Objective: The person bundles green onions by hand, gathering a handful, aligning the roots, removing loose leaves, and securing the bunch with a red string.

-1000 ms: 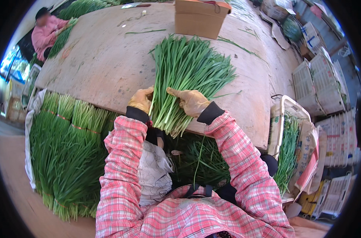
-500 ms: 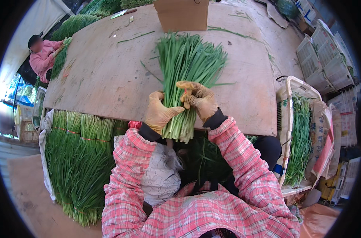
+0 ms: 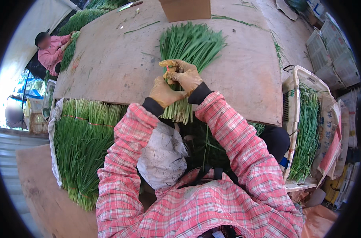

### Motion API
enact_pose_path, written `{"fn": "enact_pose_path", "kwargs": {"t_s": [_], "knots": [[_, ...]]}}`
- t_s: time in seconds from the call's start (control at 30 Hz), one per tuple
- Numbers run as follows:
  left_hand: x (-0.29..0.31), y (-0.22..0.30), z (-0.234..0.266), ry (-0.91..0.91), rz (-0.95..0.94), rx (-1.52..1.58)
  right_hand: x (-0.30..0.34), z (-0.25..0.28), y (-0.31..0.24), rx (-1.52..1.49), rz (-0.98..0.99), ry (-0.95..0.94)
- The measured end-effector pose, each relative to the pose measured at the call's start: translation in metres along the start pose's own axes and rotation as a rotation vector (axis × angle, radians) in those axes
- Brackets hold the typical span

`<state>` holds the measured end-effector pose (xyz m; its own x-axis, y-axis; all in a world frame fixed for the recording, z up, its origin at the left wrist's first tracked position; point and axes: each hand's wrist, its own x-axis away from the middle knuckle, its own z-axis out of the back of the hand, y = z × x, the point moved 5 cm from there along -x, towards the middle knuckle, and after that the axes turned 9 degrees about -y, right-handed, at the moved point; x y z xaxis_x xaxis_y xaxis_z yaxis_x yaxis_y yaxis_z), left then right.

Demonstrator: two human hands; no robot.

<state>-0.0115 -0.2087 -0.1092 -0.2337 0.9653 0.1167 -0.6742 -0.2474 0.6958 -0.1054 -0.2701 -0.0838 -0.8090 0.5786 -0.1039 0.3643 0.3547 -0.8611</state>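
A thick bunch of green Chinese chives [image 3: 192, 41] lies over the table's near edge, leaves pointing away from me and pale cut stems toward me. My left hand [image 3: 163, 92], in a yellowish glove, is closed around the stems from the left. Higher up, my gloved right hand [image 3: 183, 76] bends across the front of the bunch, its fingers closed. A bit of red tie [image 3: 167, 68] shows at its fingertips; the rest of the tie is hidden by the glove.
Tied chive bundles [image 3: 83, 142] fill a lined container at left. A white crate [image 3: 297, 79] of loose greens stands at right. The wooden table [image 3: 109, 75] carries a cardboard box [image 3: 186, 10] and stray leaves. A person in pink [image 3: 51, 53] handles greens at far left.
My right hand has moved left across the bunch, closer to my left hand, with the red tie at its fingers. The whole view has shifted slightly.
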Motion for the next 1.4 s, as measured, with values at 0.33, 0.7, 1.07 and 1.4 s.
{"fn": "enact_pose_path", "kwargs": {"t_s": [0.33,0.7,1.07,1.4], "knots": [[0.010,0.038,-0.036,0.097,0.149,-0.604,0.035,0.014,-0.030,0.380,-0.102,-0.153],[0.011,0.060,-0.024,-0.018,0.181,-0.607,0.109,0.040,-0.022,0.130,0.013,0.138],[0.007,0.036,-0.041,0.058,0.116,-0.547,0.082,0.023,-0.024,0.600,0.004,0.077],[0.000,0.049,-0.029,-0.057,0.210,-0.679,0.111,0.008,-0.026,0.426,-0.129,0.068]]}}
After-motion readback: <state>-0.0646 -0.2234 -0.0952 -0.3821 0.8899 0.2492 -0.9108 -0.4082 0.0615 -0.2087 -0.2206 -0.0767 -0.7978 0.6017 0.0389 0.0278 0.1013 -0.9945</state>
